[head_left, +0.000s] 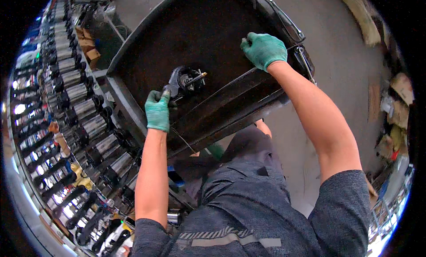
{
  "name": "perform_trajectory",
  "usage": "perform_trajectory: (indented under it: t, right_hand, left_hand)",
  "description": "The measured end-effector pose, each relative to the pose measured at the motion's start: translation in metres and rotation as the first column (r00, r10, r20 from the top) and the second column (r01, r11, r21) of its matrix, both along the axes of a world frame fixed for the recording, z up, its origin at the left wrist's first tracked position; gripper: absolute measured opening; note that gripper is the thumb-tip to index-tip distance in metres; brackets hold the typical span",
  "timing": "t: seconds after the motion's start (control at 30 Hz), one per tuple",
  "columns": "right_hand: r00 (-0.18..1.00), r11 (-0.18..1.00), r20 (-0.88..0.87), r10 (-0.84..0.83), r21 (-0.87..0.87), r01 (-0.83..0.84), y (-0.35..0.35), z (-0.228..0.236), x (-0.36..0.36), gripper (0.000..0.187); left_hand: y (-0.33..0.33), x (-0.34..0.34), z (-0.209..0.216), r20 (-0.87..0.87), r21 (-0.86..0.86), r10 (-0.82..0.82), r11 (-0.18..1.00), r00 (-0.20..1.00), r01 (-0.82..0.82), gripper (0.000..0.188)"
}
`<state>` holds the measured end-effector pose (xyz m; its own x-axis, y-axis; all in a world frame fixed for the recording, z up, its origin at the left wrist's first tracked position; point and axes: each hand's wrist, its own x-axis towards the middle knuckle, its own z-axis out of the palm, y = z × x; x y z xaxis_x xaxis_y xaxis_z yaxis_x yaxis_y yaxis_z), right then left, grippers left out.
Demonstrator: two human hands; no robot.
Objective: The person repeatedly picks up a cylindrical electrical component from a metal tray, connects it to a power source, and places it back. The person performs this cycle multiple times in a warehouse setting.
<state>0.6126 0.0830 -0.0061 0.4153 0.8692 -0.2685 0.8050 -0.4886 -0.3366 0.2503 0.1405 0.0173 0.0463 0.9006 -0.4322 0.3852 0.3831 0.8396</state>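
Note:
My left hand (158, 110), in a green glove, is closed on one end of a black machine part (181, 81). The part has a rounded black housing with brass-coloured and metal pieces at its far side. It is over a dark work surface (199, 31) with raised edges. My right hand (265, 50), gloved in green too, is over the right side of that surface with its fingers curled in. Whether anything is inside those fingers cannot be made out.
Long metal tools or handles (290, 24) lie along the right rim. To the left runs a rack (84, 108) with rows of black and silver cylindrical parts. Cardboard boxes (88, 48) stand behind it. Sacks and loose material (399, 110) lie at the right edge, past the grey floor (337, 57).

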Motion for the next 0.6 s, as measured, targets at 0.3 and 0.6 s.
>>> perform_trajectory:
  t: [0.3, 0.6]
  right_hand:
    - [0.657, 0.857, -0.721, 0.219, 0.464, 0.224, -0.017, 0.009, -0.028, 0.030]
    - [0.669, 0.870, -0.598, 0.442, 0.468, -0.157, -0.081, 0.111, -0.141, 0.025]
  left_hand:
    - [-0.048, -0.005, 0.141, 0.024, 0.290, 0.033, 0.956, 0.999, -0.038, 0.035]
    - [-0.109, 0.001, 0.167, -0.347, 0.509, -0.043, 0.830, 0.937, 0.226, 0.035]
